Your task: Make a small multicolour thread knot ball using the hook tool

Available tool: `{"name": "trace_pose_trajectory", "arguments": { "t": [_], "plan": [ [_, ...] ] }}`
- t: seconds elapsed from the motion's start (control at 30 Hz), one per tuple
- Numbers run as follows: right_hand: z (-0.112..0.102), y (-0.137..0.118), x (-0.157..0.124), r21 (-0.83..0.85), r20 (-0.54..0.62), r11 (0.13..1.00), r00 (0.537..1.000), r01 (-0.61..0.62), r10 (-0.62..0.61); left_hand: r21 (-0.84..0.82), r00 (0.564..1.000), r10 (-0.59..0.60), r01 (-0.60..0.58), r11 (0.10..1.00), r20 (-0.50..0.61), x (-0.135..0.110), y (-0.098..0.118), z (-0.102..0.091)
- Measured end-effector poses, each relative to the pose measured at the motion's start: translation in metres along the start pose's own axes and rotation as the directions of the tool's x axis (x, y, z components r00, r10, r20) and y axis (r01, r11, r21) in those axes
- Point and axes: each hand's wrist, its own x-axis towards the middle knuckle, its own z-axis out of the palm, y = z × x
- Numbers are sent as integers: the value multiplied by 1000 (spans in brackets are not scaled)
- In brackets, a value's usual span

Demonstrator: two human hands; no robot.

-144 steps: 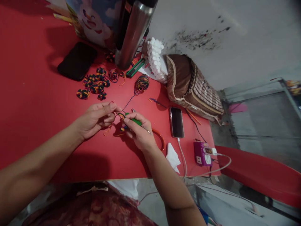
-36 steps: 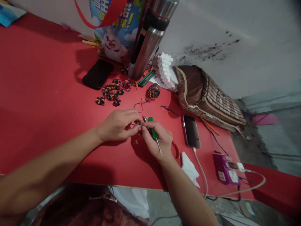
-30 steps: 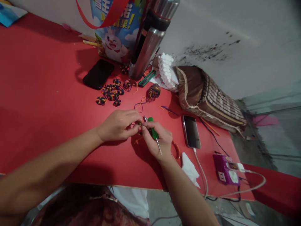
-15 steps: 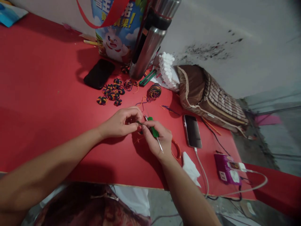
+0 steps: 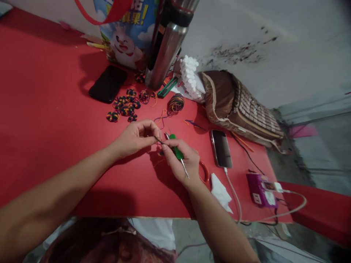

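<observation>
My left hand [image 5: 135, 139] pinches a thin, dark strand of yarn [image 5: 158, 139] between thumb and forefinger. Just right of it, my right hand [image 5: 182, 164] is closed, its thumb and forefinger on the other end of that strand. A green-handled crochet hook [image 5: 178, 152] lies tucked across the right hand, its metal end pointing back toward the wrist. Beyond the hands sit a ball of multicoloured yarn [image 5: 176, 103] and a cluster of small crocheted flowers [image 5: 127, 106]. From under the right hand shows an orange-red loop handle [image 5: 204, 171]; the remainder is hidden.
On the red table [image 5: 49, 109] are a black phone [image 5: 108, 84], a charging phone [image 5: 221, 149], a green cutter [image 5: 168, 87] and a crumpled tissue [image 5: 221, 193]. A steel flask [image 5: 167, 54], a printed bag [image 5: 124, 44] and a brown bag [image 5: 241, 106] stand along the wall.
The view has shifted slightly, so everything sits a little farther left. My fingertips have drawn slightly apart, and more of the dark strand shows between them.
</observation>
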Motion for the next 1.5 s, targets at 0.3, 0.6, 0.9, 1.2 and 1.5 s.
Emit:
{"name": "trace_pose_trajectory", "arguments": {
  "t": [0.3, 0.6, 0.9, 1.2, 1.5],
  "plan": [
    [6, 1, -2, 25, 64, 999, 997, -39, 38, -58, 999, -38, 39, 998, 26, 2, -3, -1],
    [1, 4, 0, 80, 139, 995, 989, -67, 55, -86, 985, -3, -12, 996, -171, 5, 4, -14],
    [15, 16, 16, 457, 387, 765, 876, -453, 288, -303, 950, -63, -34, 952, -305, 17, 12, -36],
    [8, -3, 57, 88, 59, 995, 997, -57, 52, -345, 957, -91, -10, 939, -274, 16, 10, -26],
    [3, -23, 24, -723, 549, 621, 797, 302, 252, -315, 930, -175, 69, 946, -322, 14, 18, -23]
  ]
}}
